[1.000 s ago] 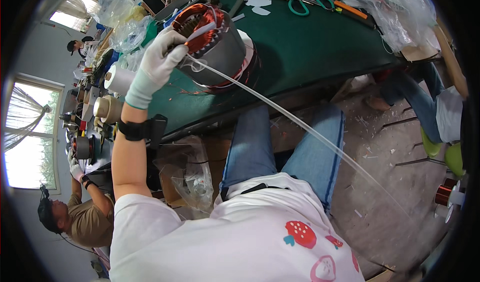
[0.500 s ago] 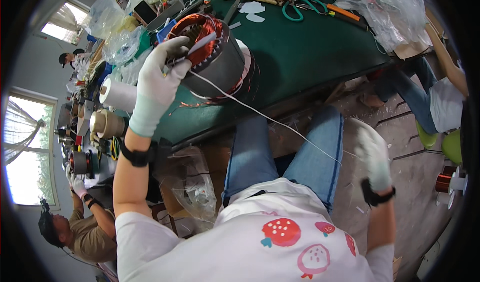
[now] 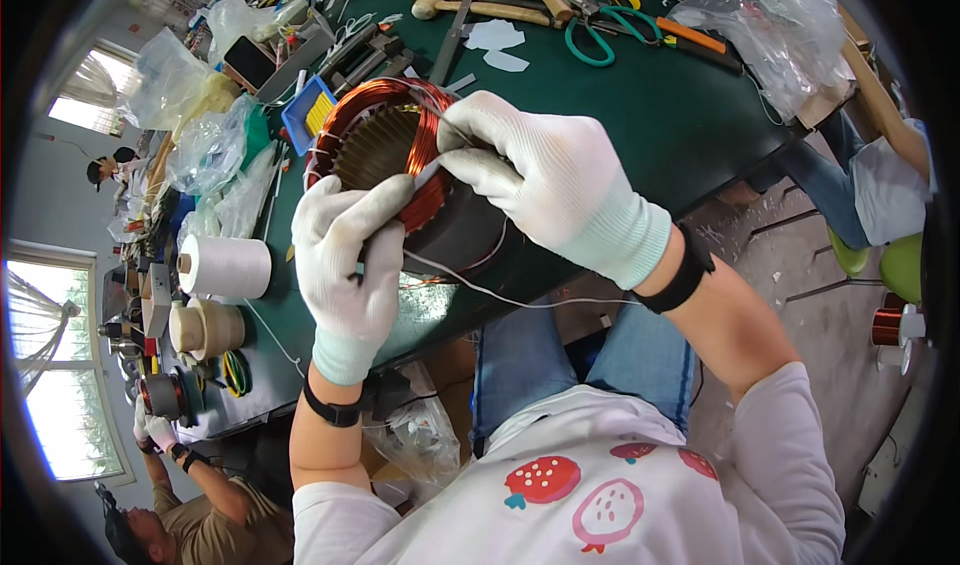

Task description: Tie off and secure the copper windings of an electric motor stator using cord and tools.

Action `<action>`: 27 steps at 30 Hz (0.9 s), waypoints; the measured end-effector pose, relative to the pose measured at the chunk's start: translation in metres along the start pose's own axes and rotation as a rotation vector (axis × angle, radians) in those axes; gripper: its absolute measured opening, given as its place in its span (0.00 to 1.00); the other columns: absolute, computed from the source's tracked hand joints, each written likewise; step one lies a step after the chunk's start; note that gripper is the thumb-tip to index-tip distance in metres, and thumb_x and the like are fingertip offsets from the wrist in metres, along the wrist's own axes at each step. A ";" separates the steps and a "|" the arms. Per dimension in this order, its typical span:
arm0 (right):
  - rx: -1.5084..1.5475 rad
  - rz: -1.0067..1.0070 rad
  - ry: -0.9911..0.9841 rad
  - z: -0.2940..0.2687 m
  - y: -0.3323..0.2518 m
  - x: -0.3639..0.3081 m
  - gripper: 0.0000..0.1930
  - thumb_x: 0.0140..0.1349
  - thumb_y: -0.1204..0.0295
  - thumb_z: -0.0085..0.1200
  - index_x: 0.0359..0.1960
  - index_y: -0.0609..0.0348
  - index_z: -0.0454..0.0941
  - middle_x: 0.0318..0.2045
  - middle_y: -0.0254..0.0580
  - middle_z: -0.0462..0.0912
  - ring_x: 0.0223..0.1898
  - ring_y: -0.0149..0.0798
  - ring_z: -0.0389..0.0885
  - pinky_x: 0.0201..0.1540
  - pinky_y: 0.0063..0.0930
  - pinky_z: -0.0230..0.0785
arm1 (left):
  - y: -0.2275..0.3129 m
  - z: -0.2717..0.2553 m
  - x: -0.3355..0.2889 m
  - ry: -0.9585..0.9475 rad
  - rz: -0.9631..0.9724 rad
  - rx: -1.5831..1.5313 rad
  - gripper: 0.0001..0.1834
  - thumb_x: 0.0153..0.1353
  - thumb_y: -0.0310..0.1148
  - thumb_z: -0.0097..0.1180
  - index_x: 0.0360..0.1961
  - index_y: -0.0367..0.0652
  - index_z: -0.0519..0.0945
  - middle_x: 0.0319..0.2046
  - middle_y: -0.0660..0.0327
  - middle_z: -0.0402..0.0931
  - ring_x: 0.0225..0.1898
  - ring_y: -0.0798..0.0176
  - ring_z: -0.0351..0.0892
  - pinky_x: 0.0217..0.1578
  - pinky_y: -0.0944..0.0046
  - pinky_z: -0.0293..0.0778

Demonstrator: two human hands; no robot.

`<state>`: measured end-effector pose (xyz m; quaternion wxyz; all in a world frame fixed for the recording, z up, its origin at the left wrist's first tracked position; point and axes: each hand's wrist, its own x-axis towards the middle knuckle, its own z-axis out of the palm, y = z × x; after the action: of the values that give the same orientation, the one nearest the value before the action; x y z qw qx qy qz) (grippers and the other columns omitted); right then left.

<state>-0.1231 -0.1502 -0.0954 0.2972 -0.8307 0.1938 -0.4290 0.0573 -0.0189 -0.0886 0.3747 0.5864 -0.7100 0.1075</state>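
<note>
A motor stator with orange copper windings (image 3: 427, 143) and a dark grey body (image 3: 462, 227) stands on the green table. My left hand (image 3: 345, 250), in a white glove, grips the near left edge of the windings with bent fingers. A small pale strip (image 3: 427, 174) shows by its fingertips. At the right side of the windings my gloved right hand (image 3: 555, 180) is closed in a pinch on a thin grey strand, whose ends are partly hidden. A white cord (image 3: 480, 287) runs from below my left fingers to the right, under my right wrist.
Scissors with teal handles (image 3: 590, 50), a hammer (image 3: 490, 11) and paper scraps (image 3: 495, 37) lie farther back. A blue tray (image 3: 308, 115) and a white thread spool (image 3: 230, 266) stand to the left. Another person's gloved hands (image 3: 152, 427) work on a stator at far left.
My right hand has come from beside my right knee up to the windings and now pinches there. My left hand has shifted to the near left edge of the stator. The cord hangs slacker.
</note>
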 end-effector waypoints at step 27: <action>1.085 0.916 -0.408 0.003 -0.058 -0.036 0.19 0.73 0.58 0.50 0.48 0.63 0.81 0.20 0.30 0.77 0.16 0.19 0.69 0.17 0.14 0.56 | 0.003 -0.043 0.076 -0.393 -0.329 -0.102 0.16 0.68 0.30 0.50 0.53 0.38 0.83 0.39 0.57 0.85 0.40 0.68 0.83 0.46 0.68 0.75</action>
<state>-0.1368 -0.0853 -0.0799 0.8457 -0.4659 0.2227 -0.1346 0.0693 -0.0496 -0.0082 0.2709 0.6840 -0.6688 -0.1069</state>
